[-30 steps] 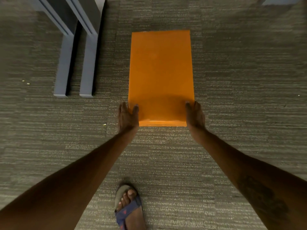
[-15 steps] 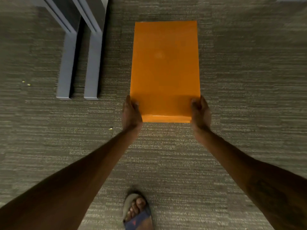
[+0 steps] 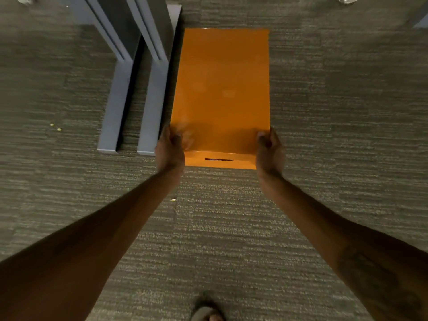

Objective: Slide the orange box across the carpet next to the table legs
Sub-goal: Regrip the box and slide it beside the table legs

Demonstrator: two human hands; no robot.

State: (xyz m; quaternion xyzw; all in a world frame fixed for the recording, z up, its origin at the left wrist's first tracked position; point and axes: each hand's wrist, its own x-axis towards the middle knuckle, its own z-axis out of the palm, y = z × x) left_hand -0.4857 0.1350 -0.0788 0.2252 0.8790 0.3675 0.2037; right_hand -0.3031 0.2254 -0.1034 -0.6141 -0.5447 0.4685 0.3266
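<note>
A long orange box [image 3: 222,89] lies flat on the grey carpet [image 3: 324,135], its left side close beside two grey table legs [image 3: 152,93]. My left hand [image 3: 170,150] grips the box's near left corner, right by the end of the closer leg. My right hand [image 3: 269,151] grips the near right corner. A dark slot shows on the box's near face between my hands.
A second grey leg foot [image 3: 111,107] runs parallel to the first on the left. Small crumbs [image 3: 55,127] lie on the carpet at left. My sandalled foot [image 3: 207,312] is at the bottom edge. Open carpet spreads to the right of the box.
The box has slid forward and leftward until its left side runs along the table legs. Both hands stayed on its near corners and closed tighter around them.
</note>
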